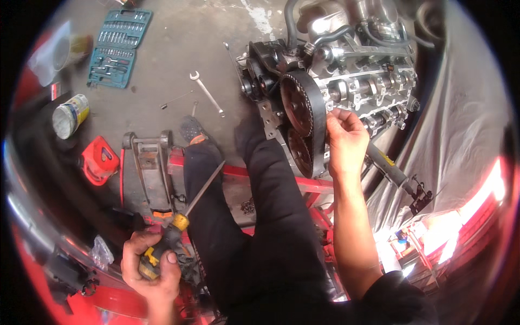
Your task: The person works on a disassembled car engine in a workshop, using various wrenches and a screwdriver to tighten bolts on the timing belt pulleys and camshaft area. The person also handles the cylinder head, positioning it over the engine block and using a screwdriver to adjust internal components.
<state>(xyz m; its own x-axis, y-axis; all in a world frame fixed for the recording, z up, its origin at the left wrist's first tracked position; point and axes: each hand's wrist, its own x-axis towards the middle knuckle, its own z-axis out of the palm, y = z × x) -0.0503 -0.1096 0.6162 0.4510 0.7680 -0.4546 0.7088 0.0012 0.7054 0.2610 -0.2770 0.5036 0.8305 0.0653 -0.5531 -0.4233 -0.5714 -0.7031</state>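
My left hand (153,266) is wrapped round the yellow-and-black handle of a screwdriver (203,189). Its long metal shaft points up and to the right, over my legs and away from the engine. At the engine (374,70), my right hand (349,138) has its thumb and fingers pinched together beside the black timing belt (318,116). Whatever lies between those fingertips is hidden. The belt runs round an upper toothed pulley (296,105) and a lower one (299,151). Bare camshafts (362,89) lie exposed just above the right hand.
A combination wrench (208,96) lies on the floor beyond my foot. Further left are an open teal socket set (115,62), a bucket (70,118) and a red jug (100,161). A floor jack (154,168) and red stand bar (238,172) sit near my legs. Grey sheeting (466,103) hangs at right.
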